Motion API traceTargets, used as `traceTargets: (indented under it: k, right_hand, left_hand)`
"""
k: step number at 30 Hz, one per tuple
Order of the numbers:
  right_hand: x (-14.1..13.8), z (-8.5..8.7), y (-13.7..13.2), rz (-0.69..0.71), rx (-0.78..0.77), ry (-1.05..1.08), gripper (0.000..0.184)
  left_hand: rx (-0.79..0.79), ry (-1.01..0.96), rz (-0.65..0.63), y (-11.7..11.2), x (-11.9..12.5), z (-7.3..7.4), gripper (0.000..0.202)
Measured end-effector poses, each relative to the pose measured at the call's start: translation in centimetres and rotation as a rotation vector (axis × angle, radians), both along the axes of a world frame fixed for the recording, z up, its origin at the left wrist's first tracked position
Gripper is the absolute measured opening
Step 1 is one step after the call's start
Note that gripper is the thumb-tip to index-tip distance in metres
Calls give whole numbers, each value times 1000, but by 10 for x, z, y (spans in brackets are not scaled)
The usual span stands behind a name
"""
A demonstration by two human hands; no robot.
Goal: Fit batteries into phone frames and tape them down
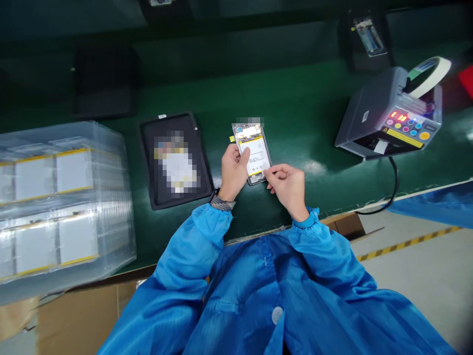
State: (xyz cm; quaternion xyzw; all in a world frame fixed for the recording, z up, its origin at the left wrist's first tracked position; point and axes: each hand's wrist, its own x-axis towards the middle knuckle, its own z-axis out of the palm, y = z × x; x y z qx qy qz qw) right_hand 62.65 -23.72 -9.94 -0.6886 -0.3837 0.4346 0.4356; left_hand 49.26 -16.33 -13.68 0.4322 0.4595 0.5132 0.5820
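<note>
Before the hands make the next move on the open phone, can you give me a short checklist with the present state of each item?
1. Left hand grips the open phone at its left edge: ok.
2. Right hand pinches the phone's lower right corner: ok.
3. White battery lies inside the phone frame: ok; whether it is fully seated: cannot tell.
4. Phone is above the green mat, apart from the black tray: ok.
5. Tape dispenser is switched on, display lit, with a tape piece at its slot: ok.
6. Clear battery trays are stacked at the left: ok.
</note>
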Motion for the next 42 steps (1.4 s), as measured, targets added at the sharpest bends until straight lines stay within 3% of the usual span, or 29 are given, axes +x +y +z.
traceTargets:
  k: [6, 12, 15, 20, 23, 32, 42]
  right_hand:
    - [0, -8, -1, 22, 9, -84, 38]
    - [6, -9, 0, 75, 65, -283, 27]
    - [14, -7, 4, 76, 95, -352, 37]
    - [22, 3, 17, 268, -28, -20, 55]
    - [22, 9, 23, 380, -132, 117, 54]
    - [32, 8, 43, 556, -231, 257, 50]
    - [22, 5, 48, 534, -155, 205, 56]
  left_hand:
    - [6, -13, -3, 0, -1, -1, 34]
    - [-4, -38, -9, 1, -2, -4, 37]
    - [-22, -69, -18, 1, -3, -3, 39]
    - [-59, -135, -24, 2, -3, -2, 44]
    - [-70, -167, -26, 3, -3, -1, 46]
    - [-112, -224, -70, 4, -8, 7, 45]
    - [-144, -226, -13, 8, -9, 5, 45]
